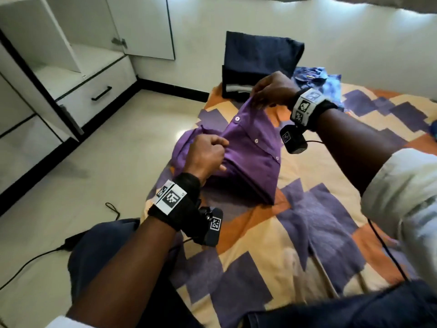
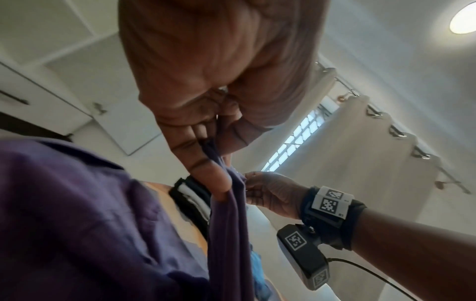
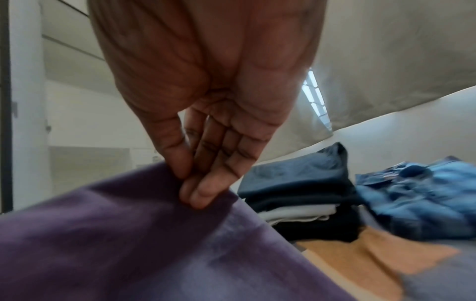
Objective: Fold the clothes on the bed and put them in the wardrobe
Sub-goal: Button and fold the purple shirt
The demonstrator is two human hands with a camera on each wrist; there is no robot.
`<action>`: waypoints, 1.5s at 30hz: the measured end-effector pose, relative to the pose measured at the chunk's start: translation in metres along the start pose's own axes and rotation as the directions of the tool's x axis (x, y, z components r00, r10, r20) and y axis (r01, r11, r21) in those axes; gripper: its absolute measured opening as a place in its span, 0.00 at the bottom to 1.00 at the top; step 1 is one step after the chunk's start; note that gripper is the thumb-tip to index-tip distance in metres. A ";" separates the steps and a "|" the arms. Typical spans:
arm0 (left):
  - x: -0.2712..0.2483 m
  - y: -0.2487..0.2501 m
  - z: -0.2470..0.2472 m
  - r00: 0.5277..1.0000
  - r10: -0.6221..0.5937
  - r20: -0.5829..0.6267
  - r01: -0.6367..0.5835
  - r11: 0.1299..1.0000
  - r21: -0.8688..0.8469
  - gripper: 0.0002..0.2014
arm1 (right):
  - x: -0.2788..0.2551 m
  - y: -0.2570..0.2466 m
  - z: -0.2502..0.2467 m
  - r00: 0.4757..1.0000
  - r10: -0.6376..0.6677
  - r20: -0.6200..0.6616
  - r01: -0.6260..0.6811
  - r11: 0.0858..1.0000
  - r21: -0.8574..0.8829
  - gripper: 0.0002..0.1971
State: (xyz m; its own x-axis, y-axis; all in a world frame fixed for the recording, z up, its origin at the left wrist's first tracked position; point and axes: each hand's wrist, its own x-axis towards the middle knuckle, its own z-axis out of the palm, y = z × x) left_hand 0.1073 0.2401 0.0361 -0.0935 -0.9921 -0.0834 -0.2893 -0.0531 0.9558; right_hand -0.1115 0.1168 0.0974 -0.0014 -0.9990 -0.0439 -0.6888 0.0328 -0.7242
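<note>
A purple button shirt (image 1: 250,152) is held up off the patterned bed (image 1: 295,245), its lower part resting on the bedspread. My left hand (image 1: 208,155) grips a bunched edge of it at the near left; the left wrist view shows cloth (image 2: 226,213) pinched between thumb and fingers (image 2: 206,163). Higher and farther, my right hand (image 1: 267,91) pinches the shirt's top edge, and the right wrist view shows its fingertips (image 3: 198,193) closed on purple cloth (image 3: 128,244). The wardrobe (image 1: 78,67) stands open at the left.
A stack of folded dark and white clothes (image 1: 255,67) sits at the bed's far end against the wall. Blue crumpled garments (image 1: 316,79) lie to its right. Cables (image 1: 28,261) run across the tiled floor beside the bed.
</note>
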 end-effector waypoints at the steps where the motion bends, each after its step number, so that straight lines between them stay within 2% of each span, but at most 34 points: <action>1: 0.004 -0.010 -0.009 0.999 -0.029 -0.033 0.029 1.000 0.003 0.16 | 0.009 -0.006 0.015 1.000 -0.005 0.018 0.006 0.999 -0.035 0.07; 4: 0.015 -0.038 -0.030 0.987 -0.106 -0.121 0.108 0.994 0.010 0.16 | 0.036 -0.013 0.054 0.997 -0.007 0.076 0.015 0.994 -0.106 0.08; 9: 0.029 -0.078 -0.051 0.959 -0.217 -0.182 0.216 0.976 -0.023 0.16 | 0.065 -0.015 0.105 0.984 0.002 0.175 0.031 0.982 -0.186 0.08; 16: 0.040 -0.108 -0.059 0.913 -0.294 -0.284 0.276 0.956 -0.103 0.15 | 0.088 -0.006 0.150 0.976 0.021 0.215 0.010 0.990 -0.143 0.10; 18: 0.043 -0.116 -0.058 0.904 -0.317 -0.286 0.294 0.948 -0.122 0.14 | 0.087 -0.004 0.157 0.972 0.007 0.236 0.036 0.984 -0.176 0.14; 20: 0.044 -0.121 -0.057 0.899 -0.330 -0.289 0.305 0.944 -0.127 0.12 | 0.085 0.002 0.161 0.966 0.004 0.257 0.053 0.975 -0.214 0.26; 22: 0.041 -0.120 -0.058 0.902 -0.275 -0.334 0.297 0.955 0.017 0.09 | 0.071 0.011 0.158 0.976 0.007 0.215 0.006 0.998 -0.057 0.34; 23: 0.037 -0.118 -0.057 0.904 -0.200 -0.377 0.264 0.956 0.127 0.10 | 0.062 0.016 0.153 0.990 -0.011 0.140 0.008 1.000 0.025 0.34; 25: 0.026 -0.109 -0.053 0.908 0.066 -0.414 0.078 0.943 0.323 0.14 | 0.032 0.029 0.140 0.998 -0.055 -0.027 0.056 0.998 0.031 0.31; 26: 0.023 -0.100 -0.048 0.906 0.199 -0.373 -0.034 0.913 0.406 0.15 | 0.012 0.035 0.134 0.994 -0.085 -0.073 0.084 0.996 -0.023 0.28; 27: 0.024 -0.095 -0.040 0.916 0.290 -0.276 -0.131 0.869 0.477 0.17 | -0.008 0.043 0.130 0.989 -0.124 -0.080 0.116 0.988 -0.098 0.26; 28: 0.028 -0.088 -0.029 0.935 0.325 -0.141 -0.202 0.816 0.541 0.21 | -0.027 0.051 0.130 0.984 -0.175 -0.045 0.164 0.971 -0.176 0.24; 30: 0.042 -0.084 -0.004 0.964 0.231 0.129 -0.255 0.678 0.689 0.27 | -0.059 0.070 0.140 0.967 -0.237 0.099 0.256 0.905 -0.340 0.24; 31: 0.051 -0.086 0.007 0.961 0.169 0.217 -0.275 0.589 0.760 0.29 | -0.069 0.080 0.147 0.960 -0.225 0.166 0.276 0.857 -0.436 0.26; 33: 0.068 -0.100 0.019 0.952 0.067 0.298 -0.297 0.427 0.854 0.32 | -0.080 0.096 0.158 0.966 -0.136 0.221 0.246 0.756 -0.607 0.31; 35: 0.082 -0.118 0.019 0.950 -0.005 0.311 -0.291 0.338 0.895 0.33 | -0.083 0.108 0.157 0.980 -0.030 0.196 0.156 0.724 -0.671 0.33; 37: 0.091 -0.127 0.016 0.953 -0.061 0.297 -0.259 0.346 0.902 0.35 | -0.082 0.119 0.150 0.981 0.129 0.147 -0.002 0.760 -0.650 0.34; 40: 0.095 -0.127 0.010 0.952 -0.124 0.281 -0.212 0.397 0.893 0.37 | -0.084 0.131 0.137 0.939 0.325 0.114 -0.210 0.803 -0.558 0.40; 42: 0.095 -0.122 0.008 0.947 -0.154 0.281 -0.202 0.393 0.897 0.38 | -0.089 0.129 0.128 0.933 0.351 0.076 -0.265 0.815 -0.516 0.44; 45: 0.087 -0.111 0.005 0.935 -0.166 0.313 -0.237 0.365 0.900 0.40 | -0.097 0.120 0.118 0.919 0.374 -0.127 -0.393 0.842 -0.369 0.46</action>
State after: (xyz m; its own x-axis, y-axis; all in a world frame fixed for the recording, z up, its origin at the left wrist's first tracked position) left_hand 0.1269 0.1599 -0.0791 -0.3378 -0.8834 -0.3249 -0.9412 0.3176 0.1150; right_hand -0.1085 0.2215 -0.0661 -0.3505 -0.9094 -0.2239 -0.8470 0.4098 -0.3385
